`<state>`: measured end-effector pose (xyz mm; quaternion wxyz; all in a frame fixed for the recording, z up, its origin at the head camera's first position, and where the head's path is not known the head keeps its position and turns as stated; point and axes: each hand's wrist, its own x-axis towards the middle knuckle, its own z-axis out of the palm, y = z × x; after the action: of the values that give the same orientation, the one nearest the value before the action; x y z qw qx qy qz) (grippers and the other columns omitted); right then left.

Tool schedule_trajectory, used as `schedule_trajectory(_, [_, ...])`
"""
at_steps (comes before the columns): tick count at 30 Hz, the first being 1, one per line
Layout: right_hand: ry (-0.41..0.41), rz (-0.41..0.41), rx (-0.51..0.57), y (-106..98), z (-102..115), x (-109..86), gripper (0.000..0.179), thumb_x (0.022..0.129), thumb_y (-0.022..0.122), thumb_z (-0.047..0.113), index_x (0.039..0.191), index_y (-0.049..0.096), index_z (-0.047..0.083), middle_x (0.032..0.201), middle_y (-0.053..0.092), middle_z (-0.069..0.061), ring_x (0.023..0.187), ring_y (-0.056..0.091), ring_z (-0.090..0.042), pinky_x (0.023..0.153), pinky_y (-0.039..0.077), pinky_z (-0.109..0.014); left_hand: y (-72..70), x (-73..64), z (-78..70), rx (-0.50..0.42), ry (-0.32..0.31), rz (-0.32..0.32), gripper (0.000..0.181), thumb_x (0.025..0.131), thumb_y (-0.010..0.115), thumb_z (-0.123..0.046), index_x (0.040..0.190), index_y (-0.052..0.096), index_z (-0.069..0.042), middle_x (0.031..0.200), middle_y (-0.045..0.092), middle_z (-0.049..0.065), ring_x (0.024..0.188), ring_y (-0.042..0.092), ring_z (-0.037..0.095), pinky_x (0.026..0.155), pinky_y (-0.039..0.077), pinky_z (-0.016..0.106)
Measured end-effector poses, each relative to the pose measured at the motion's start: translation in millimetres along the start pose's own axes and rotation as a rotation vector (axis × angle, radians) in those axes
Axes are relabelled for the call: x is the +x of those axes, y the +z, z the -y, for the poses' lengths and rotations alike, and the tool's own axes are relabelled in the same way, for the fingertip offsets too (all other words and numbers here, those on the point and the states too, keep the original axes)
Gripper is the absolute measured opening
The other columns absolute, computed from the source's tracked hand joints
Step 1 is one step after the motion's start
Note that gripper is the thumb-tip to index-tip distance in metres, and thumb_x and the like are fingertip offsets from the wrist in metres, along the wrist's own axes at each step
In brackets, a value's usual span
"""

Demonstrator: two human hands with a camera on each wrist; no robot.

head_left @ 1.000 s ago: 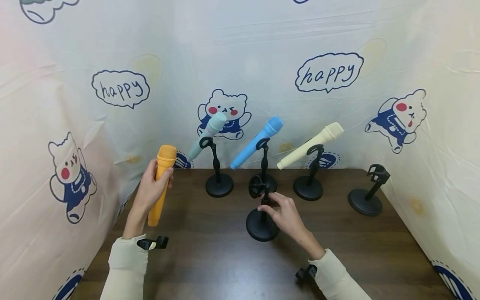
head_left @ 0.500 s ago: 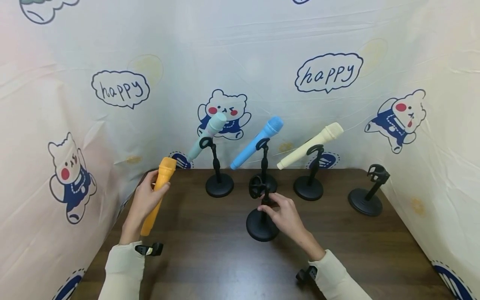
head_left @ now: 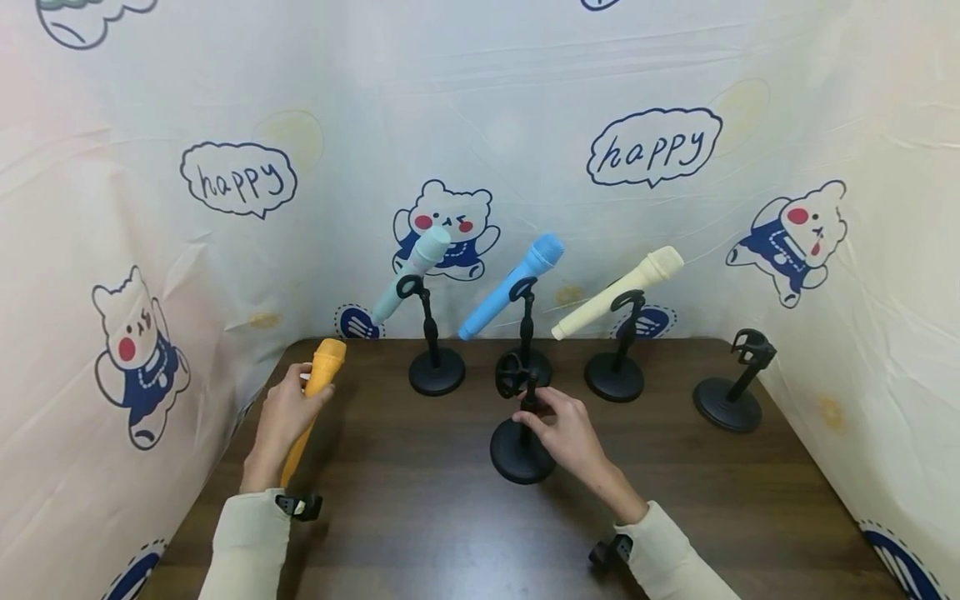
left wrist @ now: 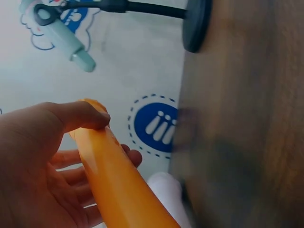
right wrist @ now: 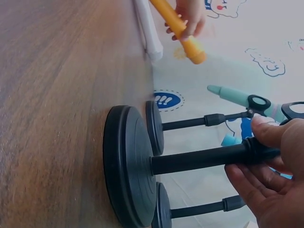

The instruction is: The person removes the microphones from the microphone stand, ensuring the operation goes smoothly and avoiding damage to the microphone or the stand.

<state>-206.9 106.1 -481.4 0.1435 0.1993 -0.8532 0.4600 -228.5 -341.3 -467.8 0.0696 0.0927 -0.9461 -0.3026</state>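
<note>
The right hand (head_left: 572, 435) grips the near stand (head_left: 521, 457). Left of that stand, the left hand (head_left: 283, 417) holds an orange mic (head_left: 326, 367); behind the stand, a blue mic (head_left: 508, 289) sits tilted.

A person's two arms (head_left: 243, 554) stretch forward in pale sleeves (head_left: 678, 558), set well apart. The left hand (head_left: 287, 410) holds a grip, thumb (left wrist: 85, 115) on one side, bent fingers (left wrist: 73, 175) on the other. The right hand (head_left: 566, 429), its forearm (head_left: 626, 496) slanting inward, pinches between thumb (right wrist: 268, 132) and curled fingers (right wrist: 251, 187). Both wrists (head_left: 261, 473) show beyond the cuffs (head_left: 253, 505).
</note>
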Motion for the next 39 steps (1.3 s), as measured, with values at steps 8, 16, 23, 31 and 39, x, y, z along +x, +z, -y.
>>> schedule_trajectory(8, [-0.006, 0.009, 0.017, 1, 0, 0.0, 0.020, 0.092, 0.084, 0.019, 0.110, 0.077, 0.014, 0.104, 0.077, -0.003, 0.093, 0.076, -0.016, 0.082, 0.066, -0.038, 16.7, -0.3, 15.1, 0.144, 0.006, -0.065, 0.063, 0.098, 0.070, -0.030, 0.143, 0.047, 0.008, 0.118, 0.067, 0.036, 0.082, 0.067, 0.046, 0.065, 0.053, 0.060])
schedule_trajectory(16, [0.000, 0.012, 0.030, 2, 2, 0.7, 0.021, 0.091, 0.085, 0.017, 0.110, 0.076, 0.014, 0.106, 0.077, -0.003, 0.094, 0.076, -0.015, 0.082, 0.066, -0.034, 29.1, -3.2, 21.9, 0.216, 0.042, -0.088, 0.057, 0.095, 0.073, -0.025, 0.131, 0.051, 0.014, 0.104, 0.067, 0.036, 0.081, 0.066, 0.052, 0.068, 0.051, 0.066])
schedule_trajectory(23, [0.019, 0.017, 0.020, 1, 2, 1.0, 0.020, 0.091, 0.085, 0.017, 0.110, 0.076, 0.014, 0.104, 0.077, -0.003, 0.092, 0.076, -0.015, 0.083, 0.066, -0.038, 36.8, -6.7, 24.6, 0.260, 0.070, -0.121, 0.050, 0.093, 0.075, -0.022, 0.116, 0.057, 0.018, 0.095, 0.067, 0.041, 0.080, 0.066, 0.058, 0.069, 0.051, 0.070])
schedule_trajectory(31, [0.040, 0.017, 0.007, 1, 2, -0.5, 0.020, 0.092, 0.085, 0.019, 0.110, 0.077, 0.016, 0.103, 0.077, -0.001, 0.093, 0.075, -0.013, 0.084, 0.065, -0.031, 41.1, -7.5, 27.1, 0.279, 0.100, -0.120, 0.043, 0.093, 0.078, -0.019, 0.108, 0.059, 0.016, 0.092, 0.068, 0.038, 0.076, 0.067, 0.055, 0.065, 0.051, 0.068])
schedule_trajectory(39, [0.033, 0.005, 0.020, 1, 2, -1.5, 0.021, 0.091, 0.085, 0.017, 0.110, 0.076, 0.015, 0.104, 0.077, -0.002, 0.093, 0.075, -0.014, 0.084, 0.066, -0.035, 45.4, -4.4, 28.7, 0.254, 0.109, -0.134, 0.037, 0.095, 0.079, -0.014, 0.103, 0.059, 0.015, 0.092, 0.066, 0.037, 0.079, 0.067, 0.056, 0.066, 0.052, 0.066])
